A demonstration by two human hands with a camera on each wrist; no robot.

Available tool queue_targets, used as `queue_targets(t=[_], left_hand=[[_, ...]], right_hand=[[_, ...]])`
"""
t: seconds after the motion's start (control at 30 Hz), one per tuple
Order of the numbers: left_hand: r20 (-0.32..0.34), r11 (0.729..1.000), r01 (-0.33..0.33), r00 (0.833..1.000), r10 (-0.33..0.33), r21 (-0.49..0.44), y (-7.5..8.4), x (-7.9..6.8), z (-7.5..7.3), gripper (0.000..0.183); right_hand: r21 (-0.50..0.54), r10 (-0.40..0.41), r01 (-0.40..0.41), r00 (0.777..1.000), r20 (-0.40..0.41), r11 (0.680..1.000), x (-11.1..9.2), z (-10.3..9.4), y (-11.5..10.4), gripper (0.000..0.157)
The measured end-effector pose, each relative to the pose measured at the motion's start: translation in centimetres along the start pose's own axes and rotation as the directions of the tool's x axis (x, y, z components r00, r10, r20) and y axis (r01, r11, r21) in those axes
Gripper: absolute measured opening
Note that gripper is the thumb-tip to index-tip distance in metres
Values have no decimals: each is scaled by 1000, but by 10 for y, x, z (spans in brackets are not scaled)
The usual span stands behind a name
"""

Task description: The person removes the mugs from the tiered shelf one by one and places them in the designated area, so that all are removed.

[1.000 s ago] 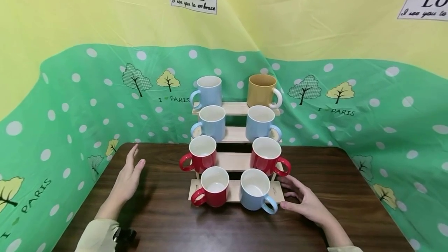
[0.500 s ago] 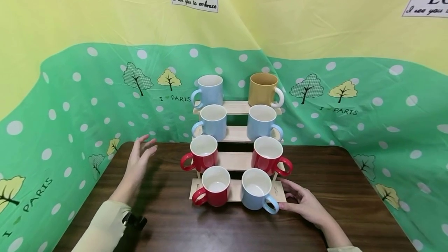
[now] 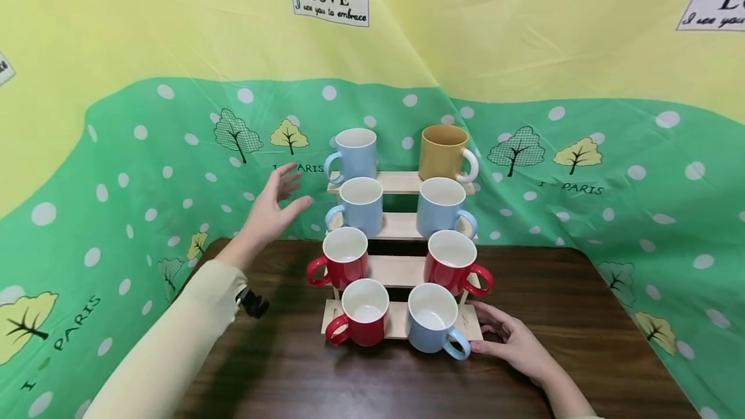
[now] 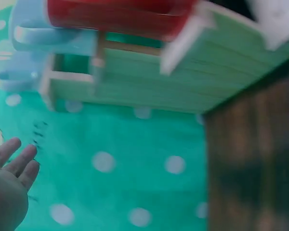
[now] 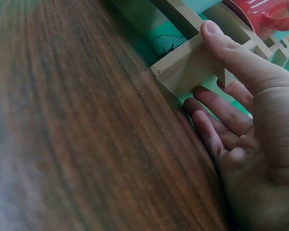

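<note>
A stepped wooden mug rack (image 3: pixel 398 271) carries two mugs on each tier. On top stand a light blue mug (image 3: pixel 359 159) at left and a mustard mug (image 3: pixel 438 157) with a white handle. Below them are two light blue mugs, then two red ones; the bottom tier has a red mug (image 3: pixel 372 327) and a light blue mug (image 3: pixel 426 333). My left hand (image 3: pixel 269 211), fingers spread and holding nothing, is raised left of the upper tiers, nearest the top blue mug. My right hand (image 3: pixel 517 349) grips the rack's lower right end, thumb on the board's edge, fingers curled beside it.
The rack stands on a dark wooden table (image 3: pixel 524 277). Green and yellow printed cloth (image 3: pixel 174 108) hangs close behind and at the sides. A black strap piece (image 3: pixel 253 302) sits at my left wrist. Several mug handles stick out past the rack's sides.
My left hand has risen from low over the table and moved right, toward the rack's upper left. The right hand stays at the rack's lower right corner, its thumb now closer against the board.
</note>
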State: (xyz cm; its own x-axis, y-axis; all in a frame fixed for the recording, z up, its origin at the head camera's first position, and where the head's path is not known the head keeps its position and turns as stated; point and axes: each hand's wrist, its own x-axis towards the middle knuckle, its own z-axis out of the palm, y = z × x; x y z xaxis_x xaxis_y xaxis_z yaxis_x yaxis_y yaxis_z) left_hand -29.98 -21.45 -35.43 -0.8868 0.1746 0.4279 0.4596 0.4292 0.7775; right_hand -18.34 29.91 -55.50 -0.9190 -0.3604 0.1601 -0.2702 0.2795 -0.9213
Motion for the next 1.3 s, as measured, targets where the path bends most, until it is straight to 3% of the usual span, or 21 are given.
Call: queue_targets(t=[0.13, 0.23, 0.4, 0.53, 0.93, 1.13, 1.3], left_hand=[[31, 998, -27, 999, 25, 52, 23, 27, -4, 85], [39, 999, -47, 998, 47, 5, 35, 47, -5, 88], [36, 988, -79, 996, 84, -135, 43, 70, -2, 89], [50, 988, -72, 996, 80, -136, 45, 83, 6, 91], [118, 998, 66, 991, -66, 0, 49, 104, 41, 102], [95, 993, 118, 988, -119, 19, 52, 107, 47, 101], [93, 990, 138, 986, -141, 41, 54, 109, 52, 99]], right_hand=[[2, 8, -8, 1000, 4, 1000, 3, 1, -1, 70], [10, 27, -27, 1000, 2, 1000, 5, 2, -2, 70], [40, 63, -63, 998, 7, 997, 5, 1, -4, 71], [44, 43, -43, 999, -2, 998, 4, -1, -5, 70], [34, 29, -28, 999, -17, 999, -2, 0, -3, 70], [13, -19, 19, 1000, -5, 1000, -2, 0, 1, 69], [21, 5, -5, 1000, -3, 1000, -1, -3, 1, 68]])
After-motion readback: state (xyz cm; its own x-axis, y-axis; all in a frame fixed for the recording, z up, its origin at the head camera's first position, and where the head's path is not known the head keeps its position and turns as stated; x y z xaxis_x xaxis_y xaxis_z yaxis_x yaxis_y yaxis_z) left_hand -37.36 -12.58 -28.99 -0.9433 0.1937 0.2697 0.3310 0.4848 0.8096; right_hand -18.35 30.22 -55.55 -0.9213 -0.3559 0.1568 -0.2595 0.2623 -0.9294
